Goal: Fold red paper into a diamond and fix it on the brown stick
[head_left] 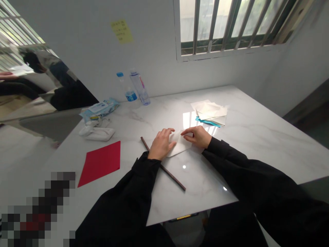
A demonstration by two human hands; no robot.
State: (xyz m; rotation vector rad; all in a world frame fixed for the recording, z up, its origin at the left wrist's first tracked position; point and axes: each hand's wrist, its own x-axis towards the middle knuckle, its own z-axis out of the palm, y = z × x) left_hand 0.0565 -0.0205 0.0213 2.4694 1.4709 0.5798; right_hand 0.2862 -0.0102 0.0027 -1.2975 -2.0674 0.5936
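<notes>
A small white sheet of paper (pixel 180 146) lies between my two hands on the marble-patterned table. My left hand (pixel 161 143) holds its left side, with the thumb on top and curved fingers at the far edge. At the paper's upper right, my right hand (pixel 198 136) has thumb and index finger brought close together on it; the exact contact is hard to make out. Under my left wrist runs a thin dark brown stick (pixel 174 177), lying at a slant. A red sheet of paper (pixel 102 162) is flat to the left.
Loose white papers (pixel 212 110) with a blue sheet (pixel 207 121) lie farther back on the right. Two plastic bottles (pixel 140 88) stand near the wall. Back left are a wipes pack (pixel 101 108) and a white object (pixel 99 133) with a cable. Another person (pixel 59 75) sits beyond.
</notes>
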